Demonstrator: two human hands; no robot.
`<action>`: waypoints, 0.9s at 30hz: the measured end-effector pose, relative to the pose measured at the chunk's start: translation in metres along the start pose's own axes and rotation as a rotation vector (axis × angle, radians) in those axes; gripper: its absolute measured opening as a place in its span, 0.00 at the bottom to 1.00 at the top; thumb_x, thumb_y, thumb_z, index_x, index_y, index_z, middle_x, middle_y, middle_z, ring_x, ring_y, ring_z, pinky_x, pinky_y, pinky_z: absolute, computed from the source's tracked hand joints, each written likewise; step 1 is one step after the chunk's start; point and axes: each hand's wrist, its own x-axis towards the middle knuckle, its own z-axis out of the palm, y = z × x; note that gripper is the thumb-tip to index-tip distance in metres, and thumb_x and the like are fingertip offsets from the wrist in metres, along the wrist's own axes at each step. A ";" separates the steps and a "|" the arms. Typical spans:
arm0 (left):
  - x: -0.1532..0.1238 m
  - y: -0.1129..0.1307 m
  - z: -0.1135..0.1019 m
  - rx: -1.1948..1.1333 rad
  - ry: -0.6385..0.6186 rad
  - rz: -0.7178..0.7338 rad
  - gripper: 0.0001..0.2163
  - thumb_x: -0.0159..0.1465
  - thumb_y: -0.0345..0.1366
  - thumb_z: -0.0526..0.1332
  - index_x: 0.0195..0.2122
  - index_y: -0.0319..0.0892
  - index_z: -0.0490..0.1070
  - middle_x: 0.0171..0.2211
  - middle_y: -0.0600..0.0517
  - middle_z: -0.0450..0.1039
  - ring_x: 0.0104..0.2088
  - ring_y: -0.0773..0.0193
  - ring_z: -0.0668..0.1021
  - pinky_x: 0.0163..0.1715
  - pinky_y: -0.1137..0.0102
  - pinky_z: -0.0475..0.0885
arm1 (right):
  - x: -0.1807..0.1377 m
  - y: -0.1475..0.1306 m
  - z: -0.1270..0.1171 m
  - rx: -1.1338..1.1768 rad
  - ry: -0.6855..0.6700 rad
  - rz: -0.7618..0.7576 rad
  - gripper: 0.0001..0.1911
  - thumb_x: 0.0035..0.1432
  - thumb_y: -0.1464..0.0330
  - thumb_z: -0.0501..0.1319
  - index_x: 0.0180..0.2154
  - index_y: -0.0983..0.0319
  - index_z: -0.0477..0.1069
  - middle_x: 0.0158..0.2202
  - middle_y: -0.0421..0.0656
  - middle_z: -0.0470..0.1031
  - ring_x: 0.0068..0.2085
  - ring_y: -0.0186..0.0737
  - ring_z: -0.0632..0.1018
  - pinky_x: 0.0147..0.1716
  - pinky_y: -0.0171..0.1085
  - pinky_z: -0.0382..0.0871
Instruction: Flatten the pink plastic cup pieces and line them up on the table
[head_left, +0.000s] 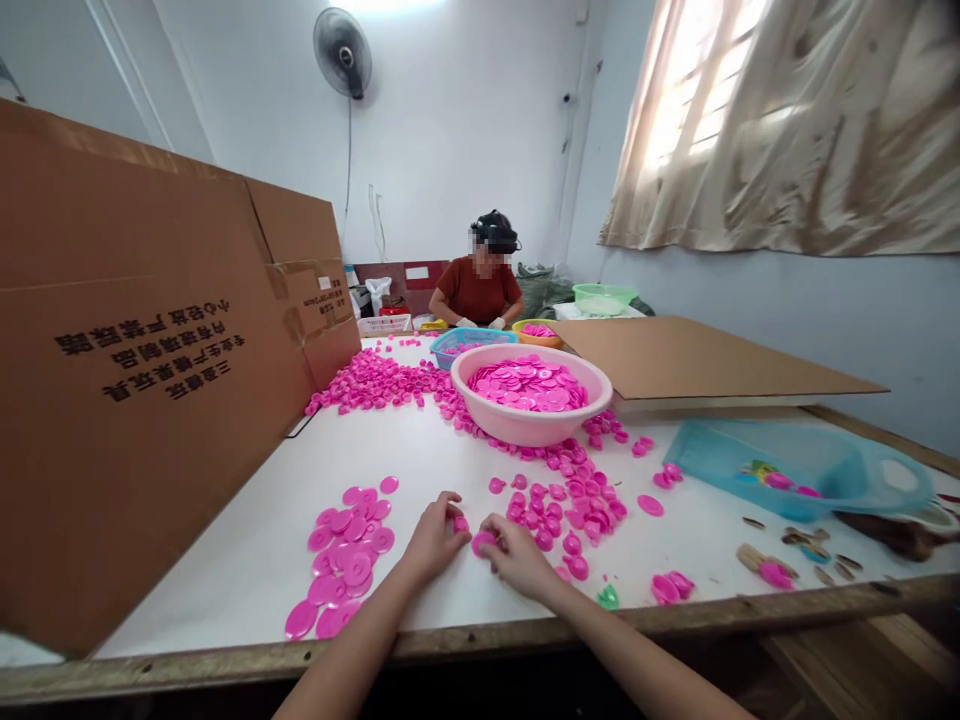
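Discs (529,383) in basin (531,430), right of carton (150,420)

Big cardboard box (150,410) at left has black Chinese txt (169,348) upside down, incl 小心轻放 (handle w/ care), 内有玻璃制品 (glass goods inside) & 专业生产 (specialised mfg). Smaller print (324,310) on its end panel has "cm", digits too blurry; white label (325,283) nearby & white sign (417,272) on the red board (439,274) at back illegible
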 end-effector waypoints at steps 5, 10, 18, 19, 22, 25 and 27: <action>0.000 -0.006 0.001 -0.029 0.099 -0.086 0.25 0.46 0.39 0.64 0.45 0.45 0.58 0.33 0.53 0.70 0.40 0.60 0.69 0.40 0.67 0.61 | 0.050 -0.006 0.000 0.222 -0.142 0.216 0.09 0.53 0.72 0.51 0.34 0.66 0.68 0.16 0.37 0.65 0.17 0.28 0.67 0.16 0.27 0.60; 0.002 -0.006 0.003 -0.056 0.094 -0.101 0.30 0.43 0.44 0.65 0.46 0.45 0.57 0.33 0.52 0.71 0.38 0.60 0.70 0.39 0.67 0.61 | 0.072 -0.005 0.009 0.149 -0.167 0.405 0.12 0.51 0.75 0.54 0.41 0.67 0.65 0.13 0.38 0.66 0.15 0.31 0.69 0.14 0.28 0.62; 0.010 -0.008 -0.005 -0.153 0.040 -0.098 0.32 0.44 0.44 0.64 0.50 0.46 0.55 0.43 0.49 0.65 0.42 0.59 0.68 0.42 0.66 0.61 | 0.082 -0.006 0.003 0.124 -0.345 0.568 0.13 0.52 0.71 0.57 0.41 0.66 0.61 0.15 0.41 0.70 0.20 0.38 0.75 0.19 0.33 0.70; 0.016 -0.007 -0.005 -0.163 0.084 -0.145 0.30 0.48 0.45 0.62 0.51 0.45 0.54 0.45 0.48 0.64 0.44 0.59 0.67 0.42 0.66 0.61 | 0.082 -0.006 0.002 0.116 -0.356 0.566 0.12 0.52 0.70 0.57 0.40 0.66 0.61 0.16 0.41 0.71 0.20 0.38 0.75 0.19 0.33 0.70; 0.034 0.000 -0.001 -0.027 0.282 -0.318 0.18 0.59 0.43 0.49 0.48 0.42 0.58 0.45 0.45 0.62 0.46 0.57 0.64 0.45 0.63 0.58 | 0.082 -0.004 0.003 0.138 -0.397 0.557 0.10 0.52 0.69 0.57 0.37 0.66 0.61 0.17 0.42 0.72 0.19 0.37 0.75 0.18 0.32 0.71; 0.045 0.008 0.009 0.178 0.325 -0.335 0.15 0.60 0.39 0.47 0.46 0.43 0.60 0.46 0.45 0.60 0.47 0.54 0.61 0.45 0.60 0.55 | 0.081 -0.001 0.004 0.208 -0.423 0.557 0.08 0.50 0.72 0.59 0.33 0.65 0.60 0.18 0.42 0.72 0.20 0.35 0.75 0.19 0.31 0.71; 0.045 0.010 0.015 0.229 0.312 -0.311 0.14 0.60 0.38 0.47 0.47 0.45 0.60 0.48 0.46 0.58 0.47 0.54 0.60 0.45 0.60 0.55 | 0.082 0.001 0.003 0.228 -0.434 0.573 0.08 0.49 0.73 0.60 0.31 0.65 0.60 0.17 0.41 0.72 0.20 0.35 0.76 0.19 0.30 0.71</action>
